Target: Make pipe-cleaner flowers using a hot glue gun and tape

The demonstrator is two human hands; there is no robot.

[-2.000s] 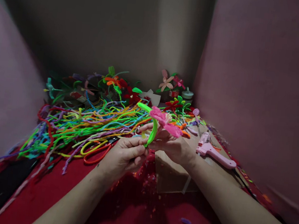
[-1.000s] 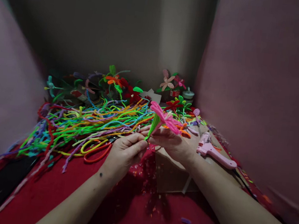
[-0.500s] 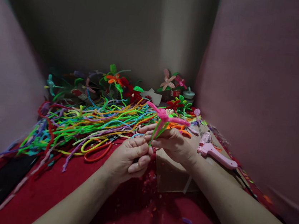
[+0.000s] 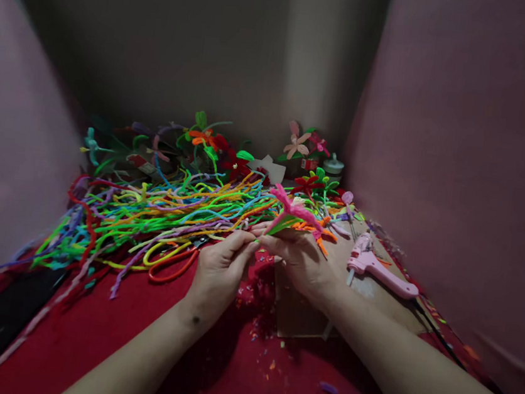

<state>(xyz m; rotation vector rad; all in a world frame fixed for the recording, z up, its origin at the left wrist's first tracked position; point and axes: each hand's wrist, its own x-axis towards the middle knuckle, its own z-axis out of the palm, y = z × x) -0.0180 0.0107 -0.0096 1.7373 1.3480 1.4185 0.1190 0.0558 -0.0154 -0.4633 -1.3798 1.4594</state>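
A pink pipe-cleaner flower (image 4: 293, 210) with green at its base leans to the right between my hands. My right hand (image 4: 305, 259) is closed around the flower's green lower part, thumb and fingers pinching it. The fingertips of my left hand (image 4: 227, 259) pinch the flower's thin stem end and meet the right thumb there; most of the stem is hidden by fingers. Left of the hands lies a big heap of coloured pipe cleaners (image 4: 165, 214). Red-handled scissors (image 4: 173, 269) rest at the heap's near edge.
A pink glue gun (image 4: 379, 272) lies on a cardboard sheet (image 4: 306, 316) at the right, its cord trailing right. Finished pipe-cleaner flowers (image 4: 203, 138) and a lidded jar (image 4: 333, 166) stand along the back. Small scraps (image 4: 272, 366) dot the red cloth (image 4: 122, 345).
The flower has tipped over to the right and turned. My left hand has rotated, its fingers now pinching the stem end from the left, and my right hand has shifted slightly.
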